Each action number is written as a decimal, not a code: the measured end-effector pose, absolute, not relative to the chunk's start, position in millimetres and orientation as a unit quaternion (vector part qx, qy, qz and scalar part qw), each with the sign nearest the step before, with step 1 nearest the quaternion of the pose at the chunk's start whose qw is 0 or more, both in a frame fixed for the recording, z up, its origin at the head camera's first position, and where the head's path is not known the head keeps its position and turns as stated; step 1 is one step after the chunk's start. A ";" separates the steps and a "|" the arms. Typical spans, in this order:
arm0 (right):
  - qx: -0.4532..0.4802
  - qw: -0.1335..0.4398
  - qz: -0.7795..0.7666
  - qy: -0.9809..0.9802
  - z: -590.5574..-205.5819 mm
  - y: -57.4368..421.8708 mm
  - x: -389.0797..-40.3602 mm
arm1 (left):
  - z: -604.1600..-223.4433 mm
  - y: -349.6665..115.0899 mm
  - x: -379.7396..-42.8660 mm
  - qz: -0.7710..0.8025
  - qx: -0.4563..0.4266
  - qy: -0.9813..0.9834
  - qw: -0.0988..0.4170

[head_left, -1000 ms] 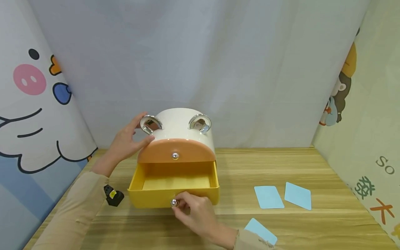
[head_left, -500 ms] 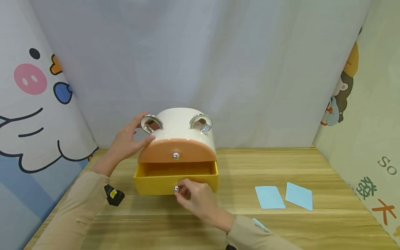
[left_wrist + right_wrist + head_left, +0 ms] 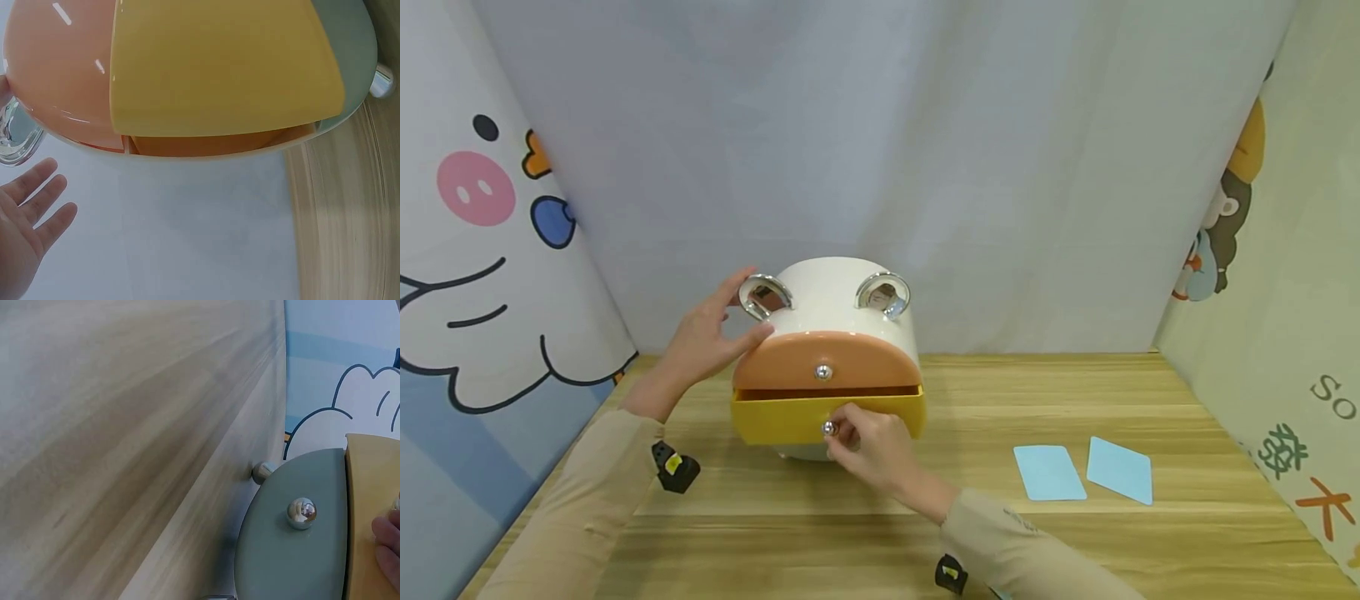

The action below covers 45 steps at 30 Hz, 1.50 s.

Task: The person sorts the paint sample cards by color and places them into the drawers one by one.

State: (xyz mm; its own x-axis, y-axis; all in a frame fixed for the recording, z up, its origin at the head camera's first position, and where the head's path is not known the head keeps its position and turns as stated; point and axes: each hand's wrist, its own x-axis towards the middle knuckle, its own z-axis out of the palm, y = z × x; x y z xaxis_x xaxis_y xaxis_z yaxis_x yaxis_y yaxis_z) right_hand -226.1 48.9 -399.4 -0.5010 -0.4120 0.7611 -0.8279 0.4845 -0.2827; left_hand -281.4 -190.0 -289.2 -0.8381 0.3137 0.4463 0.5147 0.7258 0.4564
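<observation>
A rounded storage box (image 3: 838, 287) with a white top and two chrome ear-like loops stands on the table. Its orange top drawer (image 3: 775, 367) is closed; the yellow middle drawer (image 3: 782, 421) sticks out a little. With thumb and forefinger my right hand (image 3: 876, 446) pinches this drawer's silver knob (image 3: 828, 427). My left hand (image 3: 703, 337) rests against the box's upper left side beside one loop, fingers extended and spread in the left wrist view. Below the yellow drawer, the right wrist view has a grey-green drawer (image 3: 275, 550) with a round silver knob (image 3: 301, 513).
Two light blue cards (image 3: 1049, 472) lie on the wooden table (image 3: 1187, 533) to the right. Part of another blue piece peeks out under the right sleeve (image 3: 1022, 546). A grey curtain (image 3: 1000, 167) hangs behind, with printed panels at both sides.
The yellow drawer has slid back most of the way into the box, with my right hand following on its knob. My left hand has stayed in place.
</observation>
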 end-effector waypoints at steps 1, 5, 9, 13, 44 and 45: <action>0.385 0.315 0.326 -0.804 -398.6 49.1 -227.8 | -289.3 -189.8 -281.5 -0.292 -0.227 -0.913 0.171; 0.377 0.311 0.316 -0.813 -395.5 49.4 -234.5 | -289.3 -189.6 -281.5 -0.297 -0.229 -0.911 0.170; 0.372 0.306 0.309 -0.820 -393.9 48.7 -239.4 | -289.3 -189.8 -281.8 -0.299 -0.229 -0.910 0.172; 0.372 0.301 0.309 -0.822 -394.0 48.6 -240.6 | -289.3 -190.0 -282.2 -0.295 -0.229 -0.911 0.176; 0.287 0.179 0.341 -0.877 -437.9 46.7 -223.0 | -289.7 -189.2 -281.0 -0.298 -0.227 -0.910 0.175; 0.287 0.177 0.331 -0.881 -439.1 46.1 -222.9 | -289.8 -189.4 -281.0 -0.298 -0.227 -0.910 0.175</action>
State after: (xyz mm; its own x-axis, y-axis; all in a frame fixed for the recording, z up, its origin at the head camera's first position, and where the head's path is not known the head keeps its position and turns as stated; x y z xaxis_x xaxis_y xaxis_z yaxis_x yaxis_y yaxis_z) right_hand -222.9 46.1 -439.1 -0.7720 -0.3891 0.5025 -0.6238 0.6156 -0.4817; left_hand -281.0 -189.4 -289.8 -0.8358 0.3078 0.4545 0.5172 0.7193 0.4638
